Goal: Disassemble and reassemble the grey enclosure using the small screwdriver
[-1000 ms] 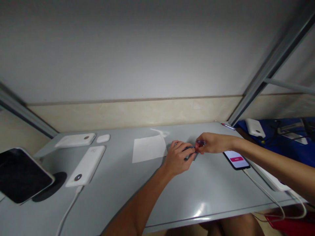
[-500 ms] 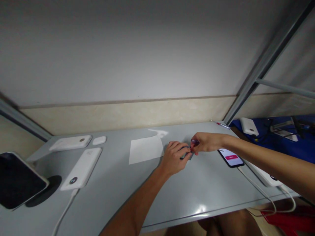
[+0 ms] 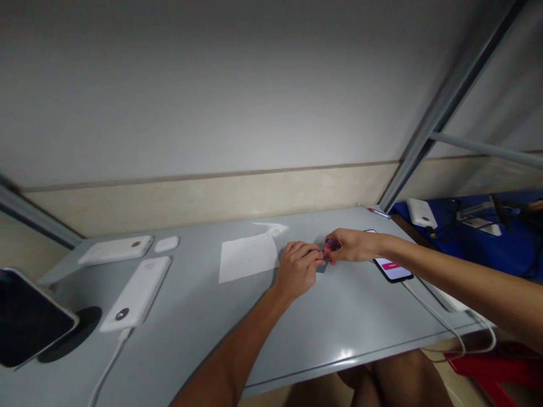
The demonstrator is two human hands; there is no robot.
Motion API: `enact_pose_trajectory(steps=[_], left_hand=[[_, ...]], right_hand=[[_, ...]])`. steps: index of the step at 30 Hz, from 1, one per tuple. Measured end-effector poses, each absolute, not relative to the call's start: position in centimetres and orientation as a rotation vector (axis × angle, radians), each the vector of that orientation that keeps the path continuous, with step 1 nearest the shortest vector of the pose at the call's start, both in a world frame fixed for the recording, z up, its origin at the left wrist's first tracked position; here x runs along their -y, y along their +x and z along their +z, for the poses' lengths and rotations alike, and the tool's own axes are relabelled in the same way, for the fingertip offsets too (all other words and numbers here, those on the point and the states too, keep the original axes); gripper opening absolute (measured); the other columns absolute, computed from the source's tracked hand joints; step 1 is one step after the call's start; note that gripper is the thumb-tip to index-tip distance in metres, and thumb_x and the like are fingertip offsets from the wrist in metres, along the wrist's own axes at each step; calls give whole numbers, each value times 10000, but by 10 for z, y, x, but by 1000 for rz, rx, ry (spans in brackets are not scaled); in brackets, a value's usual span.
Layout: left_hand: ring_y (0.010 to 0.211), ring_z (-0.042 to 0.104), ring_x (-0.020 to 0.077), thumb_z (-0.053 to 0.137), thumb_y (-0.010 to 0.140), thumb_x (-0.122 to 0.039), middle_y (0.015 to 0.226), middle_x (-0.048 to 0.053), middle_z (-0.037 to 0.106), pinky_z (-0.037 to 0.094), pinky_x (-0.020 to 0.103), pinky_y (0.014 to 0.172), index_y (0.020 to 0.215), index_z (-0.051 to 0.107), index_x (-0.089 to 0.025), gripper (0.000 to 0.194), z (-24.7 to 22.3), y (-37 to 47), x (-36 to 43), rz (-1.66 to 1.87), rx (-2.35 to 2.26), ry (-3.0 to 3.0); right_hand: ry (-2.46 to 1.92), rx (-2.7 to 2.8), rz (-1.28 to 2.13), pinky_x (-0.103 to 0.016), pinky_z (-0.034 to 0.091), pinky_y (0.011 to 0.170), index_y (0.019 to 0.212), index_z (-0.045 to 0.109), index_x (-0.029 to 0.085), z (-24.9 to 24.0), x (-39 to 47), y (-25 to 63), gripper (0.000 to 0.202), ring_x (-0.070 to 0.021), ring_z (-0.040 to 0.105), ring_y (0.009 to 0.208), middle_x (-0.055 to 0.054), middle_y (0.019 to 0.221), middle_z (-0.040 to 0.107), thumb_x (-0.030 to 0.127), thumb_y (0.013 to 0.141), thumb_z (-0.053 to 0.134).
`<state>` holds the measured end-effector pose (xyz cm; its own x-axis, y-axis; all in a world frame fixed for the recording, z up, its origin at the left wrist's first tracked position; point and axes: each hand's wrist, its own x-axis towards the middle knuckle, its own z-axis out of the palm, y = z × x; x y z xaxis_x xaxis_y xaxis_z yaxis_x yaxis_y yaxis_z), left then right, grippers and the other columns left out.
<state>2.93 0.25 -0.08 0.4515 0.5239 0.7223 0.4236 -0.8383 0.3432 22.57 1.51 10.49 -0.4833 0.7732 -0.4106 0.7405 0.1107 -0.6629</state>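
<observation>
My left hand point(image 3: 298, 268) rests on the table with its fingers curled together. Under and beside its fingertips shows a small dark grey flat piece point(image 3: 322, 267), mostly covered. Right against those fingertips, my right hand point(image 3: 340, 245) is closed in a pinch on a small shiny purple-pink thing point(image 3: 333, 245), whose kind I cannot make out. To the left of my left hand lies a blank white sheet of paper point(image 3: 248, 258). A phone point(image 3: 394, 270) with a lit screen lies partly beneath my right forearm.
On the grey table point(image 3: 190, 333) at left are white power banks point(image 3: 138, 294), a small white case point(image 3: 167, 244) and a device on a round black stand point(image 3: 34, 316). A pen point(image 3: 378, 212) lies at the back right. White cables hang over the front edge near a red stool point(image 3: 500, 370).
The whole view has shifted slightly. My hands stay together at nearly the same spot, and a little more of the grey piece shows below the fingertips.
</observation>
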Motion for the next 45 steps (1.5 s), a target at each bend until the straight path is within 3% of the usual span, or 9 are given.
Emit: enact_pose_trajectory(steps=[5, 12, 26, 31, 34, 37, 40, 45], left_hand=[[930, 674, 214, 651, 982, -209, 1018, 35, 782, 461, 401, 852, 919, 734, -214, 104, -1, 30, -3, 1355, -839, 2572], [926, 672, 212, 638, 988, -205, 1011, 34, 787, 450, 410, 870, 877, 731, -217, 145, -3, 31, -2, 1345, -839, 2551], [922, 675, 216, 628, 996, -215, 1018, 36, 791, 461, 411, 869, 897, 740, -216, 150, -3, 30, -4, 1358, -842, 2552], [944, 678, 213, 629, 999, -222, 1027, 37, 792, 466, 405, 863, 946, 749, -219, 131, -3, 29, -3, 1342, -855, 2564], [955, 684, 209, 635, 998, -228, 1038, 37, 791, 468, 404, 878, 980, 748, -228, 114, 0, 29, -1, 1298, -869, 2570], [969, 687, 213, 635, 1000, -234, 1049, 38, 789, 469, 406, 891, 1044, 747, -241, 121, 2, 28, 0, 1270, -873, 2577], [971, 688, 215, 643, 993, -219, 1059, 34, 789, 473, 409, 889, 1054, 753, -248, 130, 3, 28, 0, 1288, -867, 2575], [966, 693, 214, 656, 985, -226, 1053, 34, 794, 481, 410, 877, 1012, 766, -250, 116, 1, 28, 0, 1323, -875, 2542]], right_hand=[[-1605, 2201, 1402, -248, 313, 561, 719, 630, 156, 107, -10, 222, 72, -109, 459, 626, 22, 658, 607, 216, 697, 597], [-1633, 2159, 1553, -246, 265, 500, 716, 642, 162, 113, -12, 222, 144, -89, 378, 550, 26, 642, 602, 299, 708, 598], [-1621, 2127, 1692, -248, 328, 535, 761, 706, 135, 119, -17, 223, 238, -105, 442, 590, -31, 721, 688, 373, 762, 688], [-1672, 2250, 1259, -272, 368, 560, 813, 700, 156, 130, -19, 230, 377, -130, 459, 591, -22, 699, 638, 520, 875, 620], [-1518, 2127, 889, -309, 463, 668, 869, 682, 170, 145, -12, 238, 539, -184, 577, 702, -64, 789, 672, 658, 942, 465], [-1419, 2007, 541, -331, 495, 762, 901, 677, 186, 157, 8, 243, 588, -224, 635, 838, -95, 886, 705, 721, 950, 441], [-1444, 1879, 592, -317, 511, 668, 900, 628, 195, 153, 30, 244, 576, -196, 621, 686, -66, 740, 676, 717, 983, 398], [-1386, 1742, 711, -368, 599, 820, 951, 625, 205, 129, 46, 245, 543, -236, 718, 812, -88, 845, 735, 732, 948, 490]])
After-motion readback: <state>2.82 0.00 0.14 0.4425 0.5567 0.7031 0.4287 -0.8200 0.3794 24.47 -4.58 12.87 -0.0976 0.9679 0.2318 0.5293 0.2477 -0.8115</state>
